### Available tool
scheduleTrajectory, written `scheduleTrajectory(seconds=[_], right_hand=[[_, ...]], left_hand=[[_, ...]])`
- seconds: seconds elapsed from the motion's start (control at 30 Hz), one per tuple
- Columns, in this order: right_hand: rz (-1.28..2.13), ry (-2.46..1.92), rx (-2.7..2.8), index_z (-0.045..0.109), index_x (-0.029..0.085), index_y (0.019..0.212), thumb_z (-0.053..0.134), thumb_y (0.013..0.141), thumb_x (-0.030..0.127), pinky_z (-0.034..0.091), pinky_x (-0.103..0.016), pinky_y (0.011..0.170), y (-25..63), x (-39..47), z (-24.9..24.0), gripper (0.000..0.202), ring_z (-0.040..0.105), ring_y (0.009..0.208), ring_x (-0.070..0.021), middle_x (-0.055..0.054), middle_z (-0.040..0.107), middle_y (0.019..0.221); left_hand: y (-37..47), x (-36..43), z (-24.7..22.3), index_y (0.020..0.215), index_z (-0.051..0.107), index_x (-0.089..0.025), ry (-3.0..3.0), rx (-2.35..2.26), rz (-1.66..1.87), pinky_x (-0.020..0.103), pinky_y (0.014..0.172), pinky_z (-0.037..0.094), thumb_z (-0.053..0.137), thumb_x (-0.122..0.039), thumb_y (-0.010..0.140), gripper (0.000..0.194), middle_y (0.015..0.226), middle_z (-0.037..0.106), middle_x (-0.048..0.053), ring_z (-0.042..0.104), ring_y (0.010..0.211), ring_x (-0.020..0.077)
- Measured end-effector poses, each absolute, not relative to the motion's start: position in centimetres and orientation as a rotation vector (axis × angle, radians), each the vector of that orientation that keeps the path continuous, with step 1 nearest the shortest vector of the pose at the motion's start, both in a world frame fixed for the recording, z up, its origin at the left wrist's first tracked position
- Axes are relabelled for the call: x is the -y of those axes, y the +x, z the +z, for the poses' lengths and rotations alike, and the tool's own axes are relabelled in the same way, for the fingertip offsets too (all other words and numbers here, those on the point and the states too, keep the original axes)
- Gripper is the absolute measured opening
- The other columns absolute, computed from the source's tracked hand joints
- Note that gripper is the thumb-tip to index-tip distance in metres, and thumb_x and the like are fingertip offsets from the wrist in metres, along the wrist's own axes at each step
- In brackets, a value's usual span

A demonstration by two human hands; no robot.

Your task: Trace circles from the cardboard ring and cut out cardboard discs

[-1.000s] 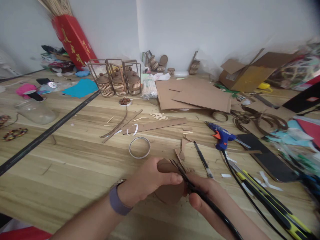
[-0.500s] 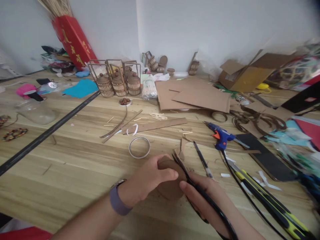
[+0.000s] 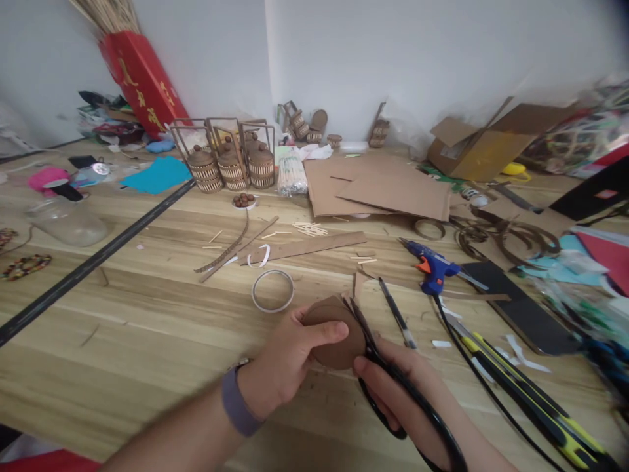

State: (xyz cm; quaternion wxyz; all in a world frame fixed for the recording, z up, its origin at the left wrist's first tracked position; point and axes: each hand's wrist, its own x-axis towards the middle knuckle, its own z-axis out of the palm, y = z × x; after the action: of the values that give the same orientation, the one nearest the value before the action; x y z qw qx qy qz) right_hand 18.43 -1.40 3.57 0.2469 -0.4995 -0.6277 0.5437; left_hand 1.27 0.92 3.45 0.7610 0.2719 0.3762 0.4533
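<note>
My left hand (image 3: 299, 351) grips a round brown cardboard disc (image 3: 337, 351), thumb laid flat across its face. A curved pencil-like line runs near the disc's upper edge. My right hand (image 3: 403, 387) is closed through the black handles of a pair of scissors (image 3: 415, 400). The scissor blades lie along the disc's right edge, pointing away from me; the right thumb is close to the disc's lower right rim. A small cardboard offcut (image 3: 361, 283) lies just beyond the blade tips.
A tape roll (image 3: 253, 290) lies beyond my left hand. To the right are a pen (image 3: 397, 313), a blue glue gun (image 3: 432, 265), a yellow-black utility knife (image 3: 535, 400) and a dark phone-like slab (image 3: 525, 308). Small woven baskets (image 3: 233, 164) and cardboard sheets (image 3: 378, 187) stand farther back.
My left hand has turned the disc, so its face shows more fully and a marked corner now sticks up at the top. The scissors have opened a little at the handles.
</note>
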Motion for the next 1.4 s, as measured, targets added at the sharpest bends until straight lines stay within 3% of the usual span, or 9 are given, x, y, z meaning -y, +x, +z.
scheduleTrajectory(seconds=[0.13, 0.33, 0.53, 0.67, 0.83, 1.2, 1.4], right_hand=[[1.456, -1.366, 1.772, 0.056, 0.022, 0.079, 0.053, 0.095, 0.055, 0.029, -0.021, 0.036, 18.6, 1.3, 3.3, 0.037, 0.037, 0.039, -0.0103, 0.008, 0.040, 0.049], [1.449, -1.163, 1.846, 0.052, 0.023, 0.073, 0.043, 0.088, 0.082, 0.029, -0.023, 0.039, 19.2, 0.8, 3.8, 0.062, 0.038, 0.043, -0.0112, 0.005, 0.042, 0.054], [1.485, -1.109, 1.871, 0.058, 0.023, 0.078, 0.041, 0.081, 0.090, 0.030, -0.024, 0.043, 19.6, 0.6, 4.3, 0.069, 0.037, 0.047, -0.0129, 0.004, 0.043, 0.056], [1.469, -1.118, 1.915, 0.058, 0.020, 0.081, 0.038, 0.078, 0.093, 0.026, -0.023, 0.043, 19.5, 0.5, 4.5, 0.075, 0.033, 0.052, -0.0122, 0.004, 0.041, 0.063], [1.428, -1.158, 2.013, 0.056, 0.019, 0.080, 0.034, 0.078, 0.094, 0.025, -0.025, 0.049, 20.0, 0.5, 4.3, 0.078, 0.031, 0.059, -0.0129, 0.003, 0.040, 0.068], [1.428, -1.118, 2.080, 0.060, 0.020, 0.089, 0.031, 0.078, 0.094, 0.028, -0.027, 0.053, 20.1, 0.1, 4.7, 0.080, 0.036, 0.060, -0.0145, 0.002, 0.046, 0.070], [1.436, -1.161, 2.056, 0.057, 0.020, 0.085, 0.032, 0.074, 0.096, 0.031, -0.028, 0.053, 20.4, 0.4, 4.6, 0.081, 0.039, 0.062, -0.0161, 0.000, 0.050, 0.073]], left_hand=[[1.1, -0.8, 3.4, 0.091, 0.077, -0.014, 0.605, -0.812, 1.005, 0.030, 0.076, 0.051, 0.090, -0.033, 0.059, 0.040, 0.083, 0.077, 0.005, 0.070, 0.083, 0.0229], [0.4, -0.8, 3.5, 0.092, 0.078, -0.017, 0.693, -0.877, 0.990, 0.028, 0.076, 0.051, 0.090, -0.028, 0.062, 0.034, 0.086, 0.078, 0.001, 0.067, 0.078, 0.0171], [0.2, -0.9, 3.8, 0.090, 0.078, -0.018, 0.906, -0.989, 0.882, 0.029, 0.074, 0.050, 0.087, -0.033, 0.063, 0.032, 0.085, 0.078, 0.001, 0.067, 0.080, 0.0205], [-0.1, -1.1, 3.8, 0.093, 0.079, -0.021, 1.005, -1.034, 0.800, 0.030, 0.076, 0.051, 0.085, -0.033, 0.065, 0.032, 0.091, 0.079, 0.001, 0.069, 0.088, 0.0235], [-0.4, -1.2, 4.1, 0.088, 0.078, -0.020, 1.049, -0.998, 0.733, 0.029, 0.075, 0.050, 0.083, -0.029, 0.065, 0.026, 0.086, 0.079, 0.000, 0.069, 0.084, 0.0221], [-0.6, -1.3, 4.1, 0.092, 0.078, -0.017, 1.020, -1.081, 0.654, 0.033, 0.077, 0.048, 0.085, -0.032, 0.059, 0.037, 0.089, 0.078, 0.003, 0.067, 0.084, 0.0232], [-0.5, -1.4, 4.4, 0.083, 0.077, -0.018, 0.986, -0.984, 0.660, 0.029, 0.074, 0.047, 0.084, -0.029, 0.059, 0.026, 0.079, 0.075, -0.001, 0.065, 0.076, 0.0185]])
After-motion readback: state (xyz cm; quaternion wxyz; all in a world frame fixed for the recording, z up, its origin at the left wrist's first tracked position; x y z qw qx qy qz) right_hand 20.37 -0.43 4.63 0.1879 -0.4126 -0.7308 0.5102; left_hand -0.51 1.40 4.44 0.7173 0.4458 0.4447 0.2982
